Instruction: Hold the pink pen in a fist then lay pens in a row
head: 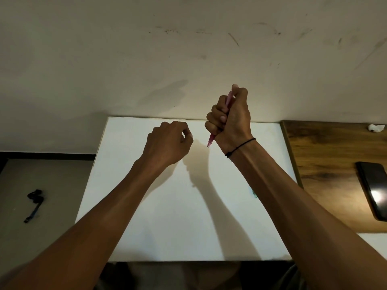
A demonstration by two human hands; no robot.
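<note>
**Pink pen held in right fist above white tabletop; left hand just beside it, holding nothing seen**

A pink pen [219,120] is clasped in the right hand [230,118], the grip closed fully round the barrel, fingers wrapped and thumb set at the top end. The pen's long axis is seen running steeply, near upright, tilted slightly: the upper end is hidden under the thumb, the lower end sticks out below the heel of the hand and points down-left toward the white tabletop [167,227]. The pen is held raised, apart from the surface; a shadow is cast below it.

The left hand [167,141] is held lower and to the left of the pen's lower end, near but not touching. Its fingers are curled loosely, thumb and forefinger close together; nothing is seen between them, though the inside of the grip is partly hidden. The pen's free end lies to the right of this hand, so the left hand is the nearer one to it.

A black cord [240,146] is worn on the right wrist. On the wooden surface [324,164] to the right, a dark phone [374,189] and a crumpled white scrap [376,127] are seen. A small black-and-blue item [34,203] lies on the floor at left.
</note>
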